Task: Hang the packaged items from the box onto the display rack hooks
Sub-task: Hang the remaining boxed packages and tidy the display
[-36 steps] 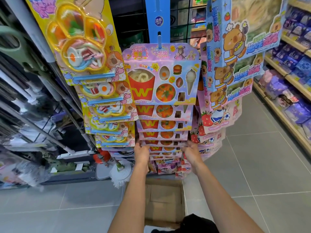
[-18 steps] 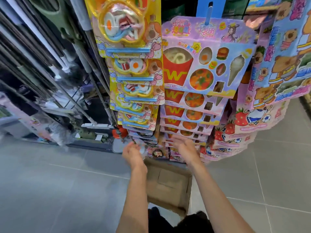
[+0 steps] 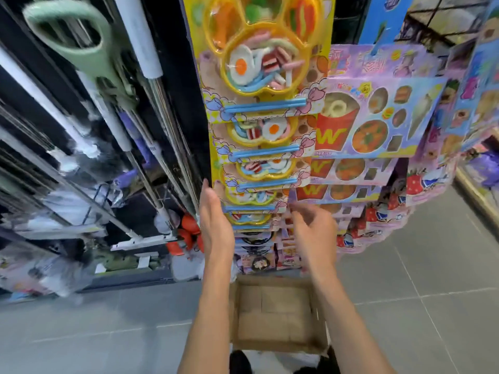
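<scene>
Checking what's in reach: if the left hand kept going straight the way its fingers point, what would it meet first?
Probably the left edge of the yellow toy food packs: the left hand points up with straight fingers beside that column, fingertips about at its edge. Whether it touches already is unclear.

Open cardboard box [image 3: 275, 314] on tiled floor [image 3: 405, 279]

One head-worn wide-angle view looks steeply down along a rack of hanging toy packs [image 3: 259, 125], very close to them, with the open cardboard box [image 3: 275, 314] on the floor directly below.
</scene>
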`<action>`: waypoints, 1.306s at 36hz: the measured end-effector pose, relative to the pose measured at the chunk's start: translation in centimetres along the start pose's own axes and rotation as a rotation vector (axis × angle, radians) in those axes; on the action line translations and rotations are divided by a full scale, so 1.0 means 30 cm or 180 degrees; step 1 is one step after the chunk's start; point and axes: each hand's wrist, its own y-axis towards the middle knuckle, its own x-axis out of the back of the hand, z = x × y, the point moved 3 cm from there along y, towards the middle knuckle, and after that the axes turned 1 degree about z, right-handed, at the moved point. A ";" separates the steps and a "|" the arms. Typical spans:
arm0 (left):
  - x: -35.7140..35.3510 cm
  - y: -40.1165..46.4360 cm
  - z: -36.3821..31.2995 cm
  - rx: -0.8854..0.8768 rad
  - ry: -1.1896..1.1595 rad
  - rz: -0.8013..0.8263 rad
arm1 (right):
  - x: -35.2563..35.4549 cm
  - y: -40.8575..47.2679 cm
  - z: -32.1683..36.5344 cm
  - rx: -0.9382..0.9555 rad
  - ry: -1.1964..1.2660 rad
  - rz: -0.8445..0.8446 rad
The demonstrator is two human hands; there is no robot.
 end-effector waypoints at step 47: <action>-0.056 -0.050 -0.376 -0.1043 -0.0533 0.0822 | 0.106 -0.034 0.321 0.0893 0.1263 -0.0072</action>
